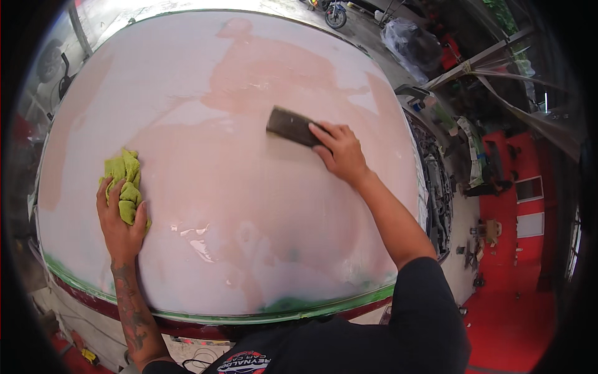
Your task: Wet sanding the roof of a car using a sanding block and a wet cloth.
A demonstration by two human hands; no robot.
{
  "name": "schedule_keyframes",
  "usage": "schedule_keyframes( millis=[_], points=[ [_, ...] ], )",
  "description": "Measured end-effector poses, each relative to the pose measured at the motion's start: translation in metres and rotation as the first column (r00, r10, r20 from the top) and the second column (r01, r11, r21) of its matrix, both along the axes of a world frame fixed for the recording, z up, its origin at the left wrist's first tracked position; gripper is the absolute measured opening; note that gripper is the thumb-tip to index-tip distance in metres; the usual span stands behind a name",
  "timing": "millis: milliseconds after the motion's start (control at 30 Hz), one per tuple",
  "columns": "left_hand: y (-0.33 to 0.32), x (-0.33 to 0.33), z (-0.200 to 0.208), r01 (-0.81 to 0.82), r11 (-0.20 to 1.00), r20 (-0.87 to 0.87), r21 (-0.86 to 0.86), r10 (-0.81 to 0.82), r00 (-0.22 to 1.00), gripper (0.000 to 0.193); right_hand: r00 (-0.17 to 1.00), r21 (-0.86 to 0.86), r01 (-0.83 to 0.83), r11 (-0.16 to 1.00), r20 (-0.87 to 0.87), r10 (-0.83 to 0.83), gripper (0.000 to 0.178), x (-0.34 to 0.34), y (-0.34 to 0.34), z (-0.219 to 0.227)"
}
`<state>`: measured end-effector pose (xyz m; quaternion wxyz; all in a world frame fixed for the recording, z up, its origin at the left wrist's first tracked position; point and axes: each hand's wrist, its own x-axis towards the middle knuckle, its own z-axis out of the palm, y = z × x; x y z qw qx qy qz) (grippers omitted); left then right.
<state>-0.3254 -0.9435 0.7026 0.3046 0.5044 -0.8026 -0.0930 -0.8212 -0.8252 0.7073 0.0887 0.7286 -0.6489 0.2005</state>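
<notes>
A broad car roof panel [187, 156] fills the middle of the head view, pale pinkish-white with wet patches and green showing along its near edge. On its left side my left hand [124, 227] rests with its fingers curled over a crumpled yellow-green cloth [128, 181]. My right hand [341, 149] is stretched out over the right-centre of the panel. Its thumb and fingers grip the right end of a dark, oblong sanding block [291, 126], which lies flat against the wet surface. The block's underside is hidden.
To the right of the panel lies an uncovered bay of dark car parts [438, 181]. Beyond it are a red wall [507, 311] and plastic sheeting on a frame [529, 106]. A bagged bundle [411, 43] and a motorcycle [336, 15] stand at the far side.
</notes>
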Motion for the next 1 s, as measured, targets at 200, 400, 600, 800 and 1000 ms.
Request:
schedule_keyframes(
  millis=[200, 400, 600, 800, 1000],
  points=[
    [-0.003, -0.002, -0.006, 0.028, 1.0, -0.006, 0.006, -0.028, 1.0, 0.056, 0.97, -0.049, 0.236, 0.971, 0.062, -0.233, 0.045, -0.018, -0.037, -0.023],
    [-0.005, 0.007, -0.008, 0.016, 1.0, 0.01, -0.022, -0.016, 1.0, 0.056, 0.948, 0.085, 0.292, 0.953, 0.103, -0.3, 0.06, 0.1, 0.19, -0.003],
    [-0.008, 0.006, -0.008, 0.036, 0.999, 0.015, 0.01, -0.037, 0.999, 0.054, 0.966, 0.244, 0.236, 0.94, 0.05, -0.256, 0.071, 0.107, 0.288, 0.002],
    [-0.009, 0.0, -0.007, 0.081, 0.997, 0.023, 0.015, -0.081, 0.996, 0.053, 0.902, -0.039, 0.431, 0.902, 0.039, -0.429, 0.049, -0.084, 0.143, -0.032],
    [-0.012, 0.006, -0.017, 0.1, 0.994, 0.022, -0.03, -0.1, 0.995, 0.051, 0.742, -0.005, 0.669, 0.743, 0.055, -0.668, 0.047, -0.106, 0.106, -0.043]
  ],
)
